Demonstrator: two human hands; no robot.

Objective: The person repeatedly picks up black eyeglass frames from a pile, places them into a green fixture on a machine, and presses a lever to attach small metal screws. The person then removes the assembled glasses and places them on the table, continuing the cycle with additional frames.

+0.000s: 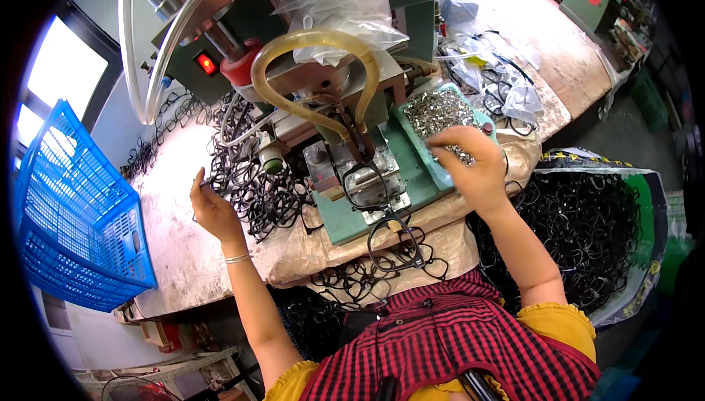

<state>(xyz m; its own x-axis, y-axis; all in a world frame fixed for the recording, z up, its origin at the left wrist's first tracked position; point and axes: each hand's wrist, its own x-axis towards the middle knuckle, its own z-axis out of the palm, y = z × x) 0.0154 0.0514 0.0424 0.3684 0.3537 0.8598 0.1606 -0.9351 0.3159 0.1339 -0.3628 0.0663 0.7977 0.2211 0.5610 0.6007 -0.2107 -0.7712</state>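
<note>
My right hand [476, 170] is over the tray [424, 153] of small silvery metal parts [439, 113], thumb and forefinger drawn together; whatever may be between them is too small to make out. Off to the left, my left hand [214, 208] is raised beside a heap of black eyeglass frames [268, 199], its fingers loosely bent and apart, with nothing visible in it. Between the hands, a black eyeglass frame [369, 242] rests at the metal fixture [394, 181] of a green bench machine [345, 230], one rim at the fixture and the other toward me.
A yellowish hose [316, 36] loops above the fixture. A blue plastic crate [77, 210] stands at the left. More black frames [349, 277] lie at the table's front edge, and a large sack [656, 214] at the right holds many. Plastic bags [523, 101] lie beyond the tray.
</note>
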